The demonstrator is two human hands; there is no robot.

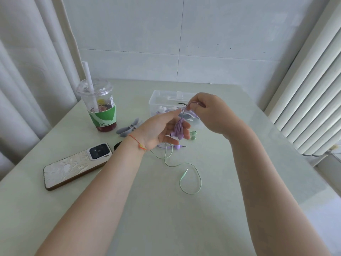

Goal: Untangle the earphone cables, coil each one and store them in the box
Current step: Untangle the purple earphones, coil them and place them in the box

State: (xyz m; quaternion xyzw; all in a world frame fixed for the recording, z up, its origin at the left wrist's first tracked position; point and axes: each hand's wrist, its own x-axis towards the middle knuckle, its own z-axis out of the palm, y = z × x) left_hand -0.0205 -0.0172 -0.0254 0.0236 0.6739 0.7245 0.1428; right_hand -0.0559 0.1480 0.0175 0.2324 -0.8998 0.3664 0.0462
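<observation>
A purple earphone cable point(178, 128) is wound in a bundle around the fingers of my left hand point(158, 132), its earbuds hanging below the palm. My right hand point(210, 111) pinches the free end of that purple cable just above the bundle. Behind both hands stands a clear plastic box point(158, 100) with white and purple earphones inside. A green earphone cable point(191, 180) lies loose on the table below my hands, its earbuds point(193, 135) beside my left fingers. Another purple earbud and plug point(178, 147) lie under my left hand.
A plastic cup point(100, 108) with a green sleeve and straw stands at the left. A phone point(75, 167) lies face down near the left edge. Grey cable ties point(129, 129) lie between cup and hand. A white radiator point(311, 100) lines the right side.
</observation>
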